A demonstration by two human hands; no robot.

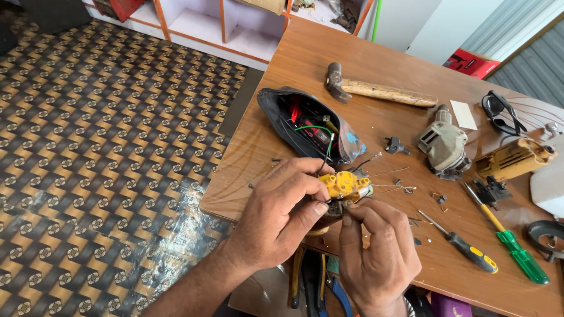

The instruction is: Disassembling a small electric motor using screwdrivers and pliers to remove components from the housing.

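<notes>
I pinch the small yellow wired part (345, 185) between both hands, left hand (282, 211) clamped around it and right hand (376, 246) steadying below, above the wooden table's (305, 64) near edge, keeping its loose wires clear of the open tool pouch (305, 126).

Bright, even daylight, soft shadows, sharp focus, slight wide-angle edge distortion.

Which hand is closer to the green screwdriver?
Right. The right hand is nearer the green screwdriver; the left hand sits farther away, across the yellow part both hold.
</notes>
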